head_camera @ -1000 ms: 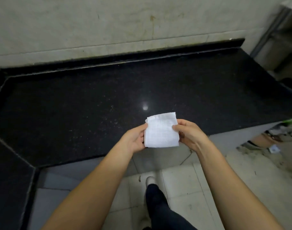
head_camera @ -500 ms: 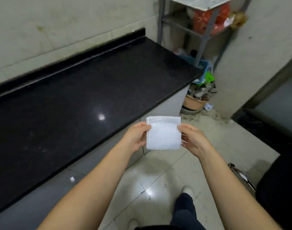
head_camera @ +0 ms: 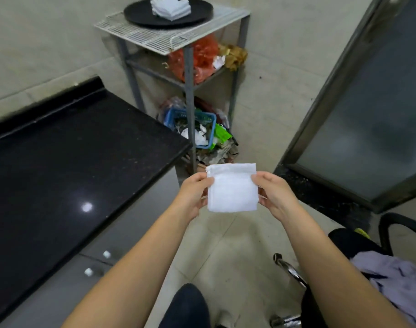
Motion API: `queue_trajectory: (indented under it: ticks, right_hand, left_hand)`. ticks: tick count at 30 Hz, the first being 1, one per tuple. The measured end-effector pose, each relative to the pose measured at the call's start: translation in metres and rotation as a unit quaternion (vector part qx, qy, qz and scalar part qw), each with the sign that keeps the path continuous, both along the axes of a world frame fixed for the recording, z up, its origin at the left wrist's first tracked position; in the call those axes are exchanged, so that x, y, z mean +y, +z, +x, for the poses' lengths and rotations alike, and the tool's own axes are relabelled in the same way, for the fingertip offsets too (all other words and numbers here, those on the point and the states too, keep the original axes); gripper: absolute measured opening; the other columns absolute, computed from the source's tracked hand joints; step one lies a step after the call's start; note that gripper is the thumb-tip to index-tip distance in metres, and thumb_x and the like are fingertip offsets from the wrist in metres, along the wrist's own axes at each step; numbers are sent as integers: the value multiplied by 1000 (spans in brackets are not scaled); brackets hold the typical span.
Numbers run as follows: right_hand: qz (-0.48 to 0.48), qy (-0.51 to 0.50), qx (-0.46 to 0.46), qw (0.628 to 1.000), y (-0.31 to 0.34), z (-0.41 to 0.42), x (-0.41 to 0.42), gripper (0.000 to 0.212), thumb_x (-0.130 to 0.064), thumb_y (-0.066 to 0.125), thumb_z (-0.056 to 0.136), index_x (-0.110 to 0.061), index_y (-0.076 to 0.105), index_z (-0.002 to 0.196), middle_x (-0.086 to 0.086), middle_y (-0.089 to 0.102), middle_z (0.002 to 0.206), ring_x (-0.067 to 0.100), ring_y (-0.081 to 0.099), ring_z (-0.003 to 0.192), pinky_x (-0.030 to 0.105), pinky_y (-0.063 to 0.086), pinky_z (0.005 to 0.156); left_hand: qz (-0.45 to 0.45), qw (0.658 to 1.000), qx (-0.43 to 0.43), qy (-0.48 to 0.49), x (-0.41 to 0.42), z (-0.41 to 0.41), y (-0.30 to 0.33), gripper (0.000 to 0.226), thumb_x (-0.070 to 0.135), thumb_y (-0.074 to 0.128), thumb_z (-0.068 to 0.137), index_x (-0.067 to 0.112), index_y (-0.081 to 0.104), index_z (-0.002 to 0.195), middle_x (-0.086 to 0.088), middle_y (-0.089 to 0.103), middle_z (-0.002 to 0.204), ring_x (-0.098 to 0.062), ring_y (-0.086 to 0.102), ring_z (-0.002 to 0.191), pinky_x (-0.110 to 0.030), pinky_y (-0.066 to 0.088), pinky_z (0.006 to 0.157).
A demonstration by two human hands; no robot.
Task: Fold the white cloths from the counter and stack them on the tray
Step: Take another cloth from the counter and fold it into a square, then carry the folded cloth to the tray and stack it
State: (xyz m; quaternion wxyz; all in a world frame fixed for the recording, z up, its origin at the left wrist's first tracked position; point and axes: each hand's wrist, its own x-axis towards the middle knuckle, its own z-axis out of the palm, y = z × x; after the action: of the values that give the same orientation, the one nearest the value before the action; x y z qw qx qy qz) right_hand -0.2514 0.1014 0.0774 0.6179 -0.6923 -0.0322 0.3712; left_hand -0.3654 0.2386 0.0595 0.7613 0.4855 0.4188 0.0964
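Black tray (head_camera: 136, 14) holds folded cloths (head_camera: 170, 7) — another (head_camera: 231, 188) gripped two-handed.

Left hand (head_camera: 192, 195), right hand (head_camera: 274, 194) pinch folded cloth (head_camera: 232, 188) midair.

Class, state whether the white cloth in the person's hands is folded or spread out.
Folded: the white cloth is a small neat square with layered top edges, pinched between left hand and right hand.

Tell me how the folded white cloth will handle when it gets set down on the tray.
The folded cloth looks soft and light; pinched at both sides, it probably flops if one hand lets go. Its layers may spring open unless laid flat on the stack.
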Motion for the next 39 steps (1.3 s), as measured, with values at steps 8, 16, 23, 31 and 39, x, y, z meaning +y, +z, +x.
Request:
queue_trajectory:
  ticks: [8,16,23,31,39]
  right_hand:
    - [43,24,-26,998,25,121,130,14,-14,54,94,-17,64,85,2,63,76,17,57,65,28,46,59]
    - [119,64,-105,985,104,232,281,17,-10,54,94,-16,63,81,-1,65,62,14,57,52,16,41,45]
    - [108,161,-205,959,147,326,414,13,-19,59,92,-21,67,82,0,68,88,16,61,78,30,48,67]
    - [112,289,-318,896,185,431,586,11,-18,58,91,-19,65,83,2,66,89,17,58,83,30,44,68]
    - [55,417,-364,831,166,468,681,8,-17,58,89,-17,64,85,-4,58,76,13,52,72,26,38,56]
  left_hand:
    - [48,996,-64,40,119,112,33,13,9,52,95,12,61,86,-4,64,85,-18,60,76,-32,50,69]
    - [164,978,-116,51,254,207,121,14,10,52,94,12,54,80,-2,57,73,-9,56,59,-21,47,46]
    - [221,960,-128,112,356,271,173,14,9,55,92,12,54,78,-5,58,80,-12,56,65,-20,49,47]
    - [246,934,-56,255,478,364,201,11,10,52,93,13,48,83,-7,56,81,-17,57,68,-28,52,55]
    - [220,916,58,329,540,397,175,29,11,55,93,13,43,67,-7,48,62,-16,45,50,-16,41,35]
